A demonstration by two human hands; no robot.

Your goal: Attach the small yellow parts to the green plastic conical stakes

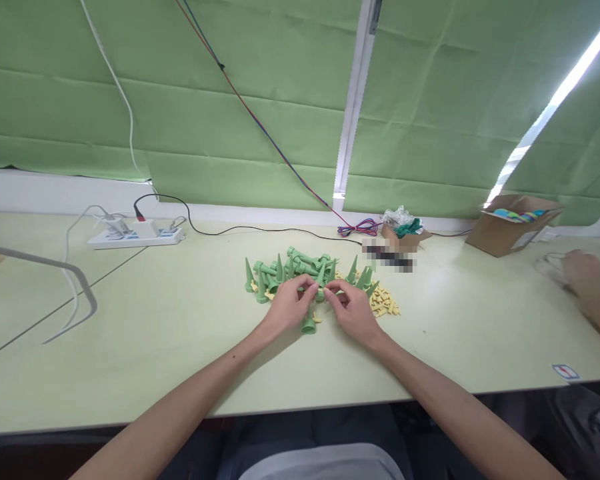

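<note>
My left hand (294, 303) and my right hand (351, 308) meet over the pile, fingertips pinched on either side of one green plastic spike (321, 293), whose pointed end rises between them. Part of that spike is hidden by my fingers. Beneath my hands lies another green piece with a round open end (308, 327), and a small yellow plastic piece (317, 320) rests beside it. Behind my hands, several green spikes (303, 259) are heaped, some upright and some on their sides. To the right of the heap spreads a pile of small yellow pieces (386, 303).
A white power strip (135, 237) with plugs and cables sits at the back left. Along the back are a coiled red-blue cable (363, 228), a small box with green material (405, 237) and a larger cardboard box (510, 227). Another person's hand (583, 270) is at right.
</note>
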